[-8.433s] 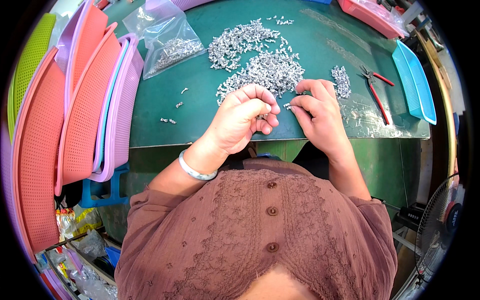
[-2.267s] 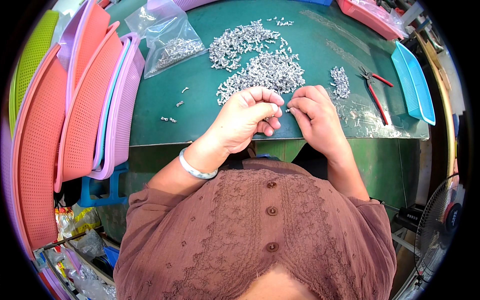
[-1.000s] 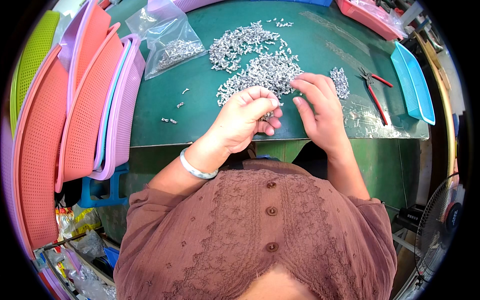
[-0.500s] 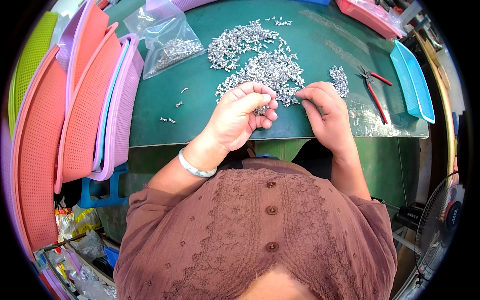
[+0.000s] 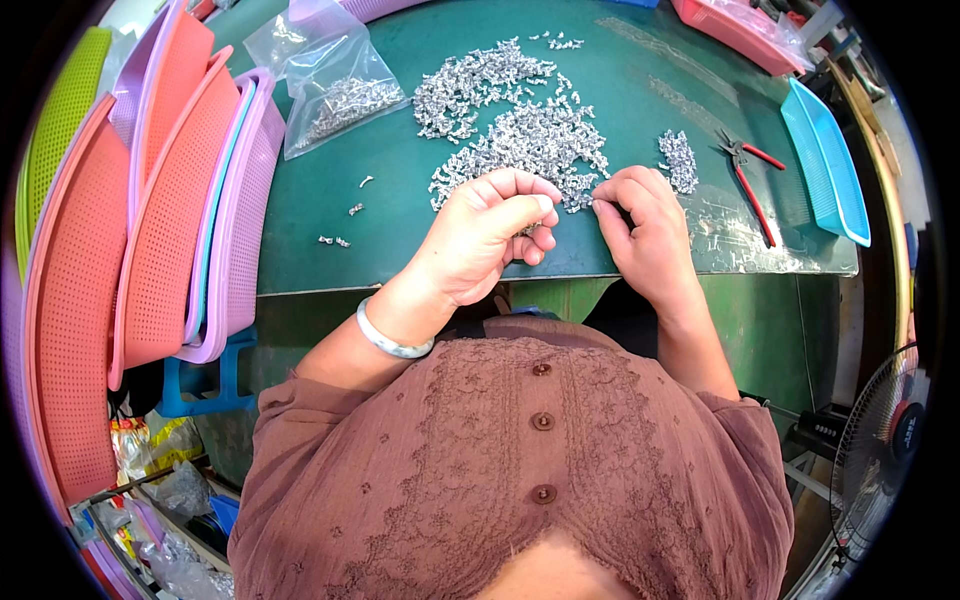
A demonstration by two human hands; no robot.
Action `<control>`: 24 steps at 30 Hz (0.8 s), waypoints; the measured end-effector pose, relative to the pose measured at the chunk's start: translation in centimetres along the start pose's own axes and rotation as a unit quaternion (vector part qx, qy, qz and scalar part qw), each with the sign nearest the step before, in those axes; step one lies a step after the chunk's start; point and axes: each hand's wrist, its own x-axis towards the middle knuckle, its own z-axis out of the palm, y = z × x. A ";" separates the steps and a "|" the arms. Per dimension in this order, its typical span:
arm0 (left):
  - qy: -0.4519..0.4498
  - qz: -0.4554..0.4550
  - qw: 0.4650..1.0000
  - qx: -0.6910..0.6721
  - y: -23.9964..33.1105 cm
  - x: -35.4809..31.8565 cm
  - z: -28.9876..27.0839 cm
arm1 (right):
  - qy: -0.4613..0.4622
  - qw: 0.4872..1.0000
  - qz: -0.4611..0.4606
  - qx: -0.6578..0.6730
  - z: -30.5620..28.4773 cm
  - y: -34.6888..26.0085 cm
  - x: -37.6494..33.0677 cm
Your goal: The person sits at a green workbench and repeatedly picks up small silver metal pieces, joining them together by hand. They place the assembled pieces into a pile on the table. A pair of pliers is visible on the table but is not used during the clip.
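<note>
My left hand (image 5: 485, 232), palm turned up and fingers curled, holds several small silvery metal parts (image 5: 530, 230) that are mostly hidden behind the thumb and fingers. To its right, my right hand (image 5: 648, 222) is closed in a pinch, thumb against forefinger, at the near edge of a heap of small metal parts (image 5: 535, 140). Whatever lies between those fingertips is too small to make out. The two hands are a short gap apart, over the table's near edge. Beyond my right hand lies a smaller cluster of metal parts (image 5: 679, 162).
Red-handled pliers (image 5: 748, 185) and a blue plastic basket (image 5: 828, 165) lie on the right of the green table (image 5: 350, 245). A clear bag of parts (image 5: 345, 95) sits at back left, with stray parts (image 5: 335, 241) nearer. Stacked baskets (image 5: 80, 300) stand left; a fan (image 5: 885, 440) stands right.
The thumb and forefinger of my left hand have shifted slightly right, covering more of the held parts. My right hand's fingers have drawn into a tighter pinch.
</note>
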 end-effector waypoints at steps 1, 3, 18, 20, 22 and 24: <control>0.000 -0.001 1.000 0.001 0.0 0.0 0.0 | 0.008 1.000 0.003 0.008 0.0 -0.1 0.1; 0.001 -0.004 1.000 0.006 0.0 0.0 0.1 | 0.023 0.999 0.015 0.040 0.3 -0.3 0.1; 0.002 -0.008 1.000 0.030 -0.1 -0.1 0.1 | 0.022 0.980 0.086 0.178 0.7 -1.1 0.0; 0.008 -0.008 0.999 0.034 -0.1 -0.1 0.2 | 0.025 0.975 0.096 0.196 0.5 -1.6 0.1; 0.010 -0.011 0.999 0.036 0.0 -0.1 0.3 | 0.029 0.973 0.093 0.208 0.4 -1.8 0.1; 0.012 -0.012 0.999 0.040 0.0 -0.1 0.4 | 0.024 0.972 0.089 0.218 0.2 -2.1 0.1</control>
